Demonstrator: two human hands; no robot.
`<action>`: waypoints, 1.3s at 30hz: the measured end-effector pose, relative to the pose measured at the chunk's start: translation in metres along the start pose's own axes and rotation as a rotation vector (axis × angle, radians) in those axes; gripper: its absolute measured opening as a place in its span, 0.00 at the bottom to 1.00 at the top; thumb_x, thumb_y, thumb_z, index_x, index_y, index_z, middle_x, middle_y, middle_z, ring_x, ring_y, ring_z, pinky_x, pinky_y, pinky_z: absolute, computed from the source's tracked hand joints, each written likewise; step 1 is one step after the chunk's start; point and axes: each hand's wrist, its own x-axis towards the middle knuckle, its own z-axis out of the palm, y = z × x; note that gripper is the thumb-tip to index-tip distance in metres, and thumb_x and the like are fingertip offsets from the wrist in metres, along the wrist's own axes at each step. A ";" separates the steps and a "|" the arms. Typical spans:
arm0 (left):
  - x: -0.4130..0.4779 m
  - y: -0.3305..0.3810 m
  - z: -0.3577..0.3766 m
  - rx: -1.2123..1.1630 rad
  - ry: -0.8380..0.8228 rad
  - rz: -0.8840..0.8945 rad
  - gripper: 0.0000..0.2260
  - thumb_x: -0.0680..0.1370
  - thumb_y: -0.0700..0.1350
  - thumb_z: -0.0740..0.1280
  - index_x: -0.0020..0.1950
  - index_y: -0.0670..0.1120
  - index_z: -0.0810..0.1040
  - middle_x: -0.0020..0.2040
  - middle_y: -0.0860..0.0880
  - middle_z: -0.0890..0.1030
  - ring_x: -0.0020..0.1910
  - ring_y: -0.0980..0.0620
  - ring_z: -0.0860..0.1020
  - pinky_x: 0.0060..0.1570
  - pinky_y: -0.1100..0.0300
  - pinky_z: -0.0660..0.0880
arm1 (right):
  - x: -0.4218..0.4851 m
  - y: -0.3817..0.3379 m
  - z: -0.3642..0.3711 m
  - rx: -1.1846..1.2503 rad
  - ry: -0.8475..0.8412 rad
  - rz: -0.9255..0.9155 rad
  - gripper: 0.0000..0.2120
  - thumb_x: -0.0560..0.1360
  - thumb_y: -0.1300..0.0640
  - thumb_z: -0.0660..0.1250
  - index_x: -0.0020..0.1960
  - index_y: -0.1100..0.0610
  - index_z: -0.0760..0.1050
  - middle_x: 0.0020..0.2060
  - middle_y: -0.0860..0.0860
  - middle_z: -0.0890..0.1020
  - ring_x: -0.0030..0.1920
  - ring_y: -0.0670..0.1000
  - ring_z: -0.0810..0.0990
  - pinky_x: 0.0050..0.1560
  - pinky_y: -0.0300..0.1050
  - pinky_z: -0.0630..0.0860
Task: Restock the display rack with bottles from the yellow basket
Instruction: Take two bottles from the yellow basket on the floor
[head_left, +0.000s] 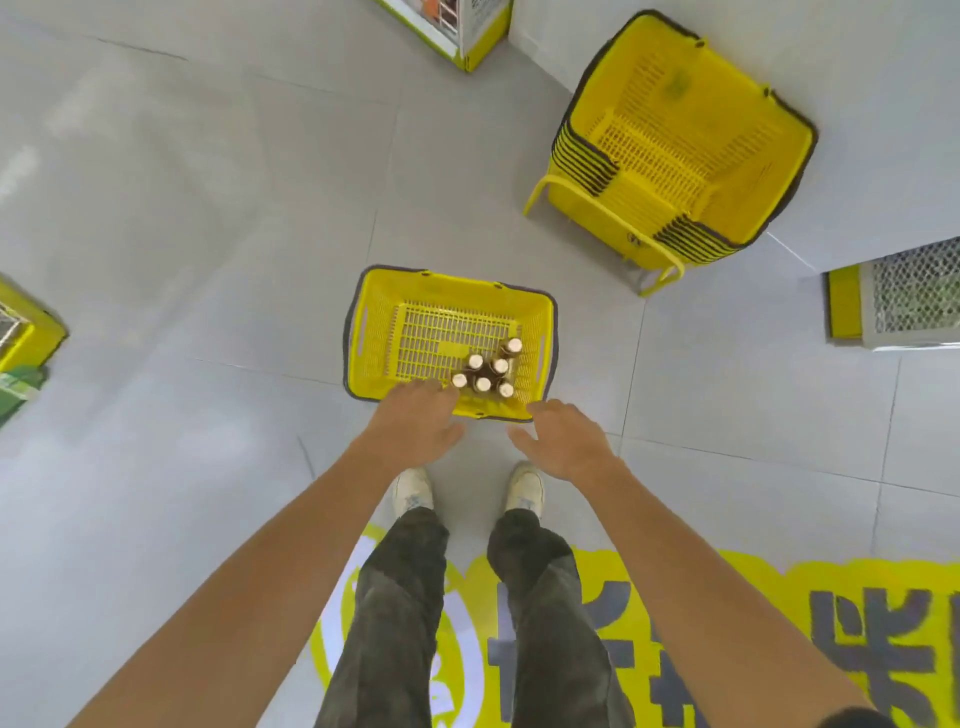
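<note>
Head view, looking straight down at a grey tiled floor (208, 208). A yellow basket (374, 312) sits on the floor at the centre of the frame, just ahead of the person's white shoes (413, 491). Six brown bottles (483, 376) with pale caps stand upright in the basket, clustered in its lower right corner; the rest of the basket floor is bare.

The left hand (415, 421) is extended palm down over the basket's near rim, fingers spread and loose, its fingertips just beside the nearest bottle cap. Contact with that cap cannot be confirmed. The right hand (563, 441) hovers just below the basket's lower right corner, fingers spread and released, grasping nothing.

A stack of nested yellow baskets (675, 145) rests on a low stand in the upper right of the frame, well apart from the working basket. Yellow-trimmed fixtures show at the top centre (467, 36), the left edge (26, 332) and the right edge (893, 306); their contents are not legible. A yellow floor graphic (675, 597) with grey characters fills the lower right.
</note>
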 end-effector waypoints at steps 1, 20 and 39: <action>0.020 -0.004 0.014 0.002 -0.004 0.004 0.21 0.83 0.55 0.62 0.69 0.43 0.74 0.65 0.43 0.78 0.66 0.40 0.77 0.64 0.46 0.75 | 0.018 0.004 0.010 0.010 0.010 -0.003 0.26 0.84 0.40 0.59 0.72 0.56 0.72 0.67 0.57 0.78 0.70 0.60 0.75 0.64 0.58 0.76; 0.400 -0.100 0.250 -0.257 0.222 0.063 0.15 0.80 0.48 0.72 0.64 0.44 0.78 0.61 0.42 0.82 0.62 0.39 0.79 0.56 0.47 0.77 | 0.404 0.072 0.137 0.097 0.322 0.077 0.16 0.81 0.51 0.68 0.61 0.63 0.78 0.60 0.64 0.82 0.62 0.65 0.81 0.60 0.56 0.77; 0.108 -0.082 0.005 -0.921 0.703 0.033 0.09 0.71 0.42 0.78 0.49 0.42 0.84 0.44 0.43 0.86 0.49 0.43 0.85 0.52 0.44 0.81 | 0.125 -0.069 -0.071 0.288 0.652 -0.337 0.08 0.74 0.53 0.75 0.49 0.57 0.84 0.43 0.55 0.86 0.47 0.59 0.83 0.48 0.55 0.75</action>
